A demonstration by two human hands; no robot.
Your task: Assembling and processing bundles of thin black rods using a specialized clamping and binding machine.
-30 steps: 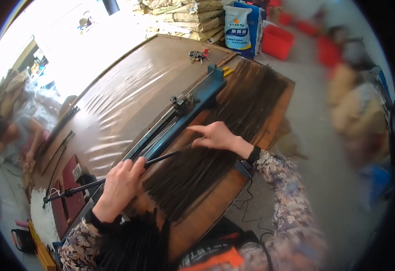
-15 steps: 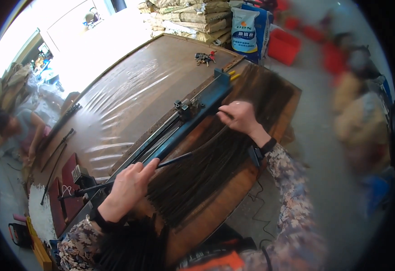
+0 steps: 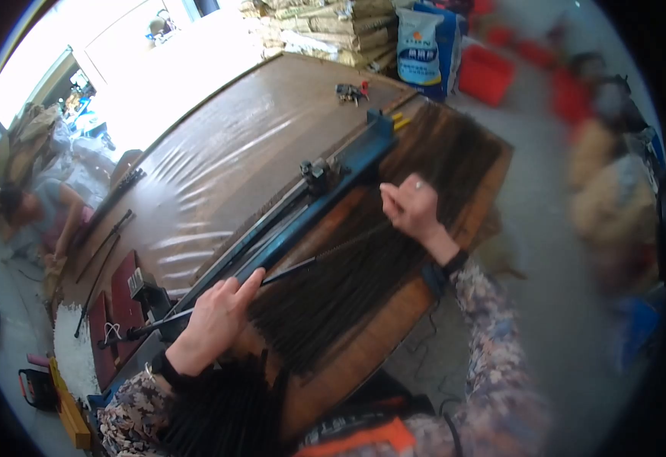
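Observation:
My left hand (image 3: 219,316) is closed around a slim dark tube (image 3: 291,270) that slants from the lower left toward the middle of the table. A thin, ridged, spring-like strand (image 3: 352,241) runs from the tube's upper end toward my right hand (image 3: 413,206). The fingers of that hand are curled in a pinch at the strand's far end; the exact grip is hidden. Beneath both hands lies a broad layer of dark thin rods (image 3: 310,327). A long blue metal rail (image 3: 302,217) with a small black clamp-like block (image 3: 319,177) runs just beyond them.
Plastic sheeting covers the brown table (image 3: 219,145). Keys (image 3: 352,93) lie at its far end. More dark rods (image 3: 222,407) are bundled near my lap. Stacked sacks (image 3: 325,34) and a red bin (image 3: 487,75) stand behind. Another person (image 3: 40,209) sits at the left.
The view has shifted slightly. My right hand has turned a little, and its fingers look more curled. My left hand and the tube have slid slightly toward the lower left.

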